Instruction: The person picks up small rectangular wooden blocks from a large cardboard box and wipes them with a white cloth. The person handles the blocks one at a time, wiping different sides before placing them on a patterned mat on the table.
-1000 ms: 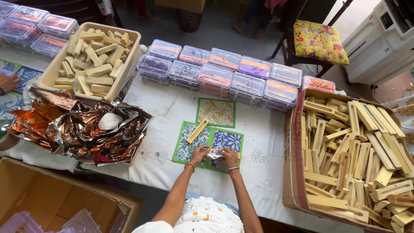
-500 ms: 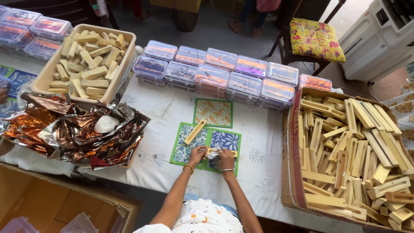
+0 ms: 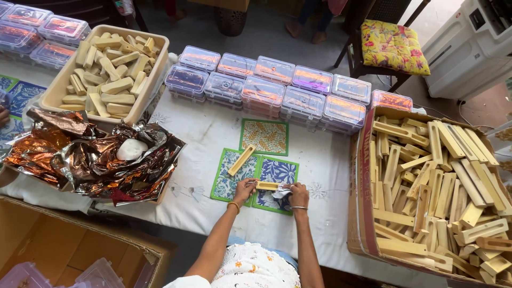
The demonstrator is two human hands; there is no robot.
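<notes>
My left hand (image 3: 244,189) pinches the left end of a small pale wooden tray (image 3: 267,185) that lies across a blue patterned square card (image 3: 277,173). My right hand (image 3: 296,195) holds the tray's right end together with a crumpled white scrap (image 3: 281,193). A second wooden tray (image 3: 241,160) lies slanted on the neighbouring blue card (image 3: 228,178). An orange patterned card (image 3: 264,136) sits just behind them on the white tablecloth.
Rows of clear lidded plastic boxes (image 3: 269,88) line the far side. A cardboard box (image 3: 364,213) full of wooden trays stands at right. At left are a cream crate (image 3: 154,74) of pale bars, crumpled copper foil (image 3: 96,160) with a white lump (image 3: 131,150), and open cartons (image 3: 64,245) below.
My hands have drawn slightly apart and now hold the small wooden tray flat across the blue card. The slanted tray and cards have not moved.
</notes>
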